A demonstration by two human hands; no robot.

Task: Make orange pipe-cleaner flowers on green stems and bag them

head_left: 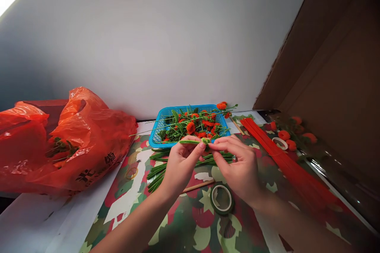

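Note:
Between my two hands is a green pipe cleaner (190,141), bent into a small curl at its right end. My left hand (184,162) pinches it between thumb and fingers, near the curl. From the other side, the thumb and forefinger of my right hand (237,162) close on the same curled end. Just behind them a blue basket (154,139) holds orange fuzzy flowers (190,128) with green stems. Below my hands lies a bundle of green pipe cleaners (157,174), partly covered by my left hand. A roll of dark green tape (222,199) rests under my right wrist.
A red plastic bag (97,142) with flowers inside stands at left. To the right lie a long bundle of red pipe cleaners (276,150), a white tape roll (280,143) and more orange flowers (284,134). A wooden stick (198,185) lies on the patterned table cover (184,225). Cardboard (332,55) rises at right.

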